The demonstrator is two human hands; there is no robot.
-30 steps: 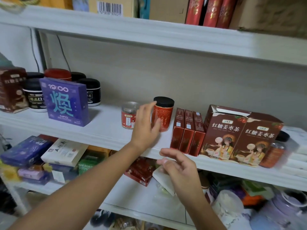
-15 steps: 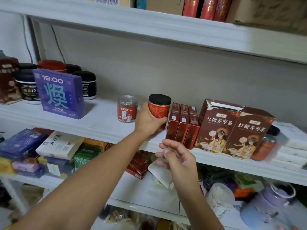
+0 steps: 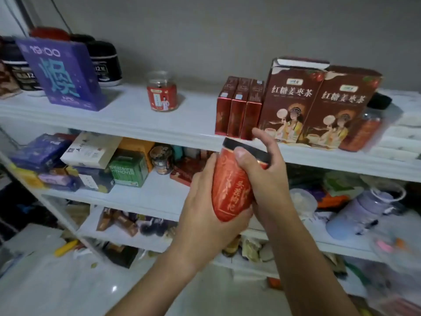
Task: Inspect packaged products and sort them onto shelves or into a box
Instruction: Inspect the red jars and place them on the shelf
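Note:
A red jar (image 3: 231, 190) with a black lid and gold lettering is held in front of the white shelf (image 3: 136, 124), tilted a little to the left. My left hand (image 3: 205, 208) grips its lower body from the left and underneath. My right hand (image 3: 266, 176) grips its upper part from the right, thumb across the front just below the lid. On the shelf behind stand a small red jar (image 3: 162, 92) with a clear lid, three slim red boxes (image 3: 239, 106) and two brown tea cartons (image 3: 319, 103).
A purple box (image 3: 61, 71) and black-lidded tubs (image 3: 104, 62) stand at the shelf's left. The lower shelf holds a white box (image 3: 91, 149), a green box (image 3: 127, 167) and purple packs (image 3: 38, 151). A lilac container (image 3: 357, 215) sits at lower right.
My left hand took the red jar off the shelf and brought it down toward me. My right hand rose and closed on its upper part. The camera tilted down.

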